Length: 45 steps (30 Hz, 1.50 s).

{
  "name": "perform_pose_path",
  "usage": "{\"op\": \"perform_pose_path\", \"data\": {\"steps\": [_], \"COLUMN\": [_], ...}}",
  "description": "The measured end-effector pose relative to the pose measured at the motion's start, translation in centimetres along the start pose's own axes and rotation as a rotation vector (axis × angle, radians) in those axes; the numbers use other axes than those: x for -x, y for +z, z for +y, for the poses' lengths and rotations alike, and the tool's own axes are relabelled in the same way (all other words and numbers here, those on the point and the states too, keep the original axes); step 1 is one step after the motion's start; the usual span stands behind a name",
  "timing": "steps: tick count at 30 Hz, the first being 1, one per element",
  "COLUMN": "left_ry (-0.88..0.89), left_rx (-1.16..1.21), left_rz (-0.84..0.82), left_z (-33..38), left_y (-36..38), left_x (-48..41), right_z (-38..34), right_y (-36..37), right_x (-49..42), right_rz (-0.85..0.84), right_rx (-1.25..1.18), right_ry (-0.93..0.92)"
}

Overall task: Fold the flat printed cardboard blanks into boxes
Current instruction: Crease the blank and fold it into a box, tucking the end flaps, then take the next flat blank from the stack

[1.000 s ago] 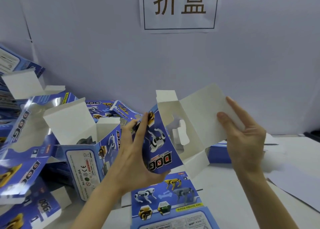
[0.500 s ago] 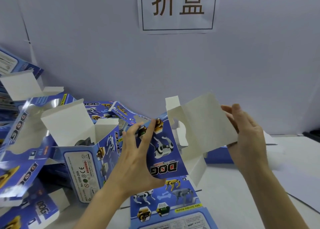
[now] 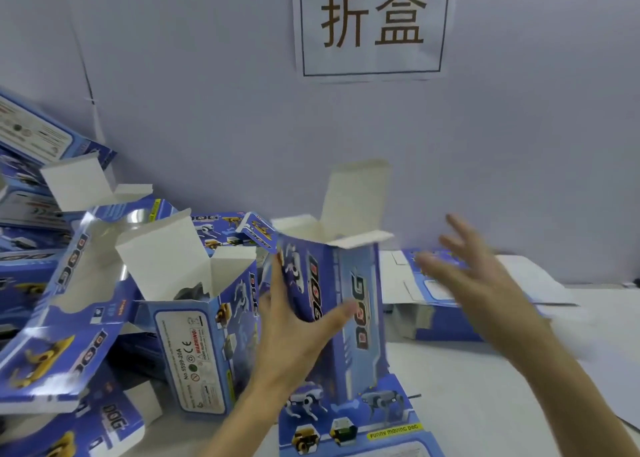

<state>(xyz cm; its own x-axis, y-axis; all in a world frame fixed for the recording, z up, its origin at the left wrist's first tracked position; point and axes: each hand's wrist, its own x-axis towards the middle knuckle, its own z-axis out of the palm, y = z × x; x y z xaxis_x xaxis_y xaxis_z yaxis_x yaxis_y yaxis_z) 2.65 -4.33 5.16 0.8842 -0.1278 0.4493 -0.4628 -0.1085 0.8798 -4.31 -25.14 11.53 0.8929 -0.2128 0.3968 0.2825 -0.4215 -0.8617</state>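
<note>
Head view, left hand [image 3: 294, 339] gripping upright box [image 3: 363, 283], flaps up, right hand [image 3: 485, 290] spread free.

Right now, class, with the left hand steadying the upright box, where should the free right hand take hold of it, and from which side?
Probably the right wall of the box at mid height, with the right hand coming from the right. The left hand grips the left face, the box stands upright, and the open top flaps are loose card that would likely bend.

A packing workstation; heaped printed boxes [image 3: 194, 346], flat blanks [image 3: 349, 430], a wall sign [image 3: 372, 24].
</note>
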Motion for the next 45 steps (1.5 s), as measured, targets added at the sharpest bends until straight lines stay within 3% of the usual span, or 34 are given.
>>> {"op": "perform_pose_path", "data": {"steps": [2,4,6,9,12,15,22,26,30,32,35,37,42,45], "left_ry": [-0.082,-0.096,-0.101,-0.04,-0.009,-0.054,0.041,0.06,0.098,0.02,-0.191,-0.223,-0.196,-0.092], "left_rx": [0.11,0.234,0.319,0.257,0.243,0.234,0.142,0.108,0.106,0.123,0.195,0.167,0.379,0.576], "left_rz": [0.03,0.049,0.072,0.073,-0.061,-0.102,0.004,-0.041,0.035,-0.081,-0.426,-0.503,-0.292,0.1], "left_z": [0.3,0.7,1.2,2.2,2.6,2.4,2.0,1.9,2.2,2.0,2.1,2.3,4.9,8.4], "left_y": [0.3,0.5,0.1,-1.9,-3.0,-2.9,-2.6,-2.5,-2.9,-4.1,-6.6,-7.8,-12.4,-16.8], "left_x": [-0.2,0.1,0.1,-0.7,-1.1,-0.8,-0.9,-0.9,-1.1,-1.6,-2.2,-2.1,-2.6,-5.7], "right_z": [-0.9,-0.9,-0.5,-0.1,0.1,0.2,0.4,0.7,0.6,0.7,1.2,1.4,1.9,2.3], "right_y": [2.1,5.3,7.5,7.3,6.2,6.0,5.5,5.6,6.0,6.0,6.2,6.4,7.3,8.1], "right_x": [1.6,2.8,3.0,1.7,1.3,1.1,0.8,0.7,0.7,0.5,0.1,-0.1,-1.0,-1.3], "right_rz": [-0.34,-0.47,-0.322,-0.134,-0.215,-0.258,-0.227,-0.209,-0.233,-0.224,-0.219,-0.263,-0.27,-0.249], "right_rx": [0.283,0.329,0.287,-0.071,-0.287,-0.311,-0.23,-0.268,-0.341,-0.429,-0.539,-0.543,-0.57,-0.532], "right_ry": [0.055,0.036,-0.035,-0.089,-0.093,-0.069,-0.008,-0.032,0.012,0.039,0.088,0.12,0.272,0.336]}}
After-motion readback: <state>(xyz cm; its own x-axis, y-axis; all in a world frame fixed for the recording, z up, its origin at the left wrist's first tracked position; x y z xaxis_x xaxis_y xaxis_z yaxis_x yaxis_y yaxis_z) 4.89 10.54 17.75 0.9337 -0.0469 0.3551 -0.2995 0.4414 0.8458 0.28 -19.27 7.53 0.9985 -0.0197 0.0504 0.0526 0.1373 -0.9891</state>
